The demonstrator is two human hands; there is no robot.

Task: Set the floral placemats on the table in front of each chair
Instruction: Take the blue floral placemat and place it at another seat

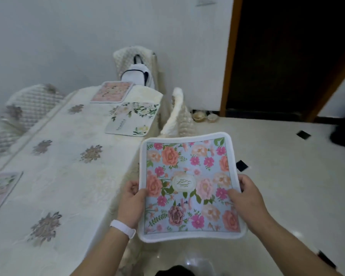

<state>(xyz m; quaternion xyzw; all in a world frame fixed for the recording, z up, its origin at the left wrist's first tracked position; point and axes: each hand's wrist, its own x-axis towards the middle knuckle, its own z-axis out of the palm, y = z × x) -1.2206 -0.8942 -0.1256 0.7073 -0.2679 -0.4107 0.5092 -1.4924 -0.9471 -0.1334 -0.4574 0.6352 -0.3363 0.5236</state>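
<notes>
So the blue floral placemat is being held up in the air, off to the right of the table and over the pale floor, not resting on anything. It's sagging a little in the middle with its white border curling. The left hand is gripping its left edge, thumb on top and fingers tucked under, and the right hand is clamping the right edge the same way. There's a white wristband sitting on the left wrist.

Three more mats are already lying flat on the cream embroidered tablecloth: a white one with green leaves near the table's right edge, a pink one just beyond it at the far end, and another floral one poking in at the left side of the view.

A padded chair is sitting just beside the table's right edge, near the white mat. Another chair is at the far end with a white bag on it, and a quilted chair is showing on the left side.
</notes>
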